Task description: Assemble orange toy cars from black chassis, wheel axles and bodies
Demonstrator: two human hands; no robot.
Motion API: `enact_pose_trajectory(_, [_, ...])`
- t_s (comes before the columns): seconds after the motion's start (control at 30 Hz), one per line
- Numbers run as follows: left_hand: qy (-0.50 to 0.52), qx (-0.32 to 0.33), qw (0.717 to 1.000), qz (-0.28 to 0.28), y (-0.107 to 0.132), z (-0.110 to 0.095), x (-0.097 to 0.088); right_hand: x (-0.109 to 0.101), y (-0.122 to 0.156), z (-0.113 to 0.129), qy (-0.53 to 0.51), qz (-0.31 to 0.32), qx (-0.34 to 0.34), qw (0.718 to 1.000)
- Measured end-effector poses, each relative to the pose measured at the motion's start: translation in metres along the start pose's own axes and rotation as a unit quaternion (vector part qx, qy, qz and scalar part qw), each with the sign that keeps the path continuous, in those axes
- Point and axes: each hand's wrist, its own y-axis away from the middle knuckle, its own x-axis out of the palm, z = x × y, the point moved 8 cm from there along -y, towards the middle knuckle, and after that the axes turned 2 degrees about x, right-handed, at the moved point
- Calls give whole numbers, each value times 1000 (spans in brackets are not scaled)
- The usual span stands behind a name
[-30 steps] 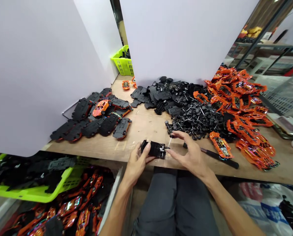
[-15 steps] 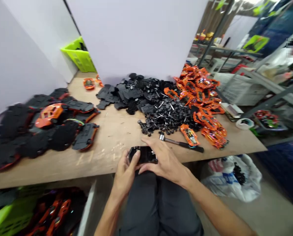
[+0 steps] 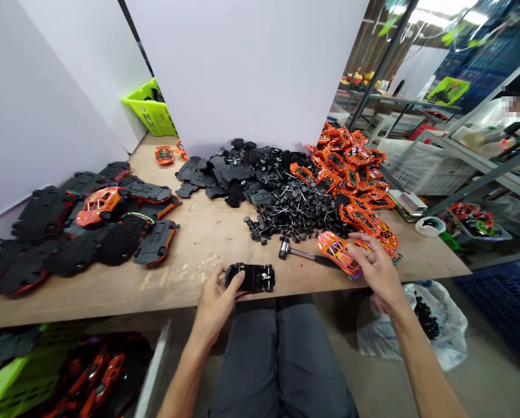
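Note:
My left hand (image 3: 216, 296) grips a black toy-car chassis (image 3: 251, 277) fitted with wheels, held at the near edge of the wooden table (image 3: 198, 244). My right hand (image 3: 373, 268) has closed its fingers on an orange toy-car shell (image 3: 336, 249) lying at the edge of the orange shell pile (image 3: 355, 174). A small hammer (image 3: 301, 253) lies just left of that shell. A heap of black wheel axles (image 3: 294, 209) sits behind it.
Black chassis parts (image 3: 229, 171) are heaped at the back. Assembled cars, mostly upside down, (image 3: 89, 223) cover the table's left. Green baskets stand at the back left (image 3: 149, 107) and under the table (image 3: 2, 383). A white bag (image 3: 420, 325) lies on the floor.
My right hand left the chassis and reached right to the orange shell. My left hand keeps the chassis. The view swung to the right.

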Motion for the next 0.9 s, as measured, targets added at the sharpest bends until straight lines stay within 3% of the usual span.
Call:
enact_pose_trajectory(0.1, [10,-15,1000,3,-1,-3,0,3,-2,-3,79,20,-38,996])
enact_pose_trajectory(0.27, [2,-31,999,9,-2,-4,-1,14,-2,-2,237,-20,-137,962])
enact_pose_trajectory(0.4, [-3,-36,999,33,-2,-3,0,28,-5,-2,310,33,-169,935])
enact_pose_trajectory(0.53, [0,-34,999,32,-5,-2,-2,22,-18,0,281,62,-160,944])
enact_pose_trajectory(0.67, [18,-40,998,37,-8,4,-6,19,-18,19,207,52,-134,968])
enact_pose_trajectory(0.73, [32,-40,998,38,-8,6,-9,36,-7,29,183,91,-125,971])
enact_pose_trajectory(0.83, [35,-27,998,37,-7,5,-16,72,19,37,181,185,-147,955])
enact_pose_trajectory(0.9, [37,-23,999,29,-6,3,-22,86,29,36,185,211,-167,945])
